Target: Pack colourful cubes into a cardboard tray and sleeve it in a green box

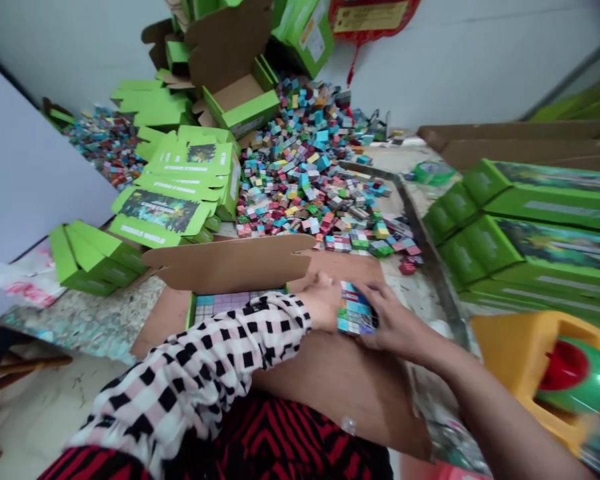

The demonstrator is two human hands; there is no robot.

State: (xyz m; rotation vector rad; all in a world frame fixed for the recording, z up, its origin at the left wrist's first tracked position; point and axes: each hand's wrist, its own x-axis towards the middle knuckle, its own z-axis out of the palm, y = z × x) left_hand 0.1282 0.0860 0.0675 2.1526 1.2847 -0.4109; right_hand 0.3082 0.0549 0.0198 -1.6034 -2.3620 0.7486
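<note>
A flat block of small coloured cubes (pixel 356 313) is held between my two hands over brown cardboard. My right hand (pixel 393 319) curves round its right side, fingers bent over the far edge and thumb near the front. At its left side my left hand (pixel 323 301) is closed against it; the fingertips are partly hidden. Under my left sleeve, an open green box (pixel 192 310) holds rows of pale cubes (pixel 227 301). Its brown lid flap (pixel 230 260) stands up behind. My left forearm covers part of the box.
A heap of loose coloured cubes (pixel 300 180) lies behind. Flattened and open green boxes (pixel 180 173) are piled at left. Closed green boxes (pixel 545 247) stack at right, beyond a metal edge (pixel 430 267). A yellow container (pixel 510 360) with a green bottle (pixel 590 377) stands at front right.
</note>
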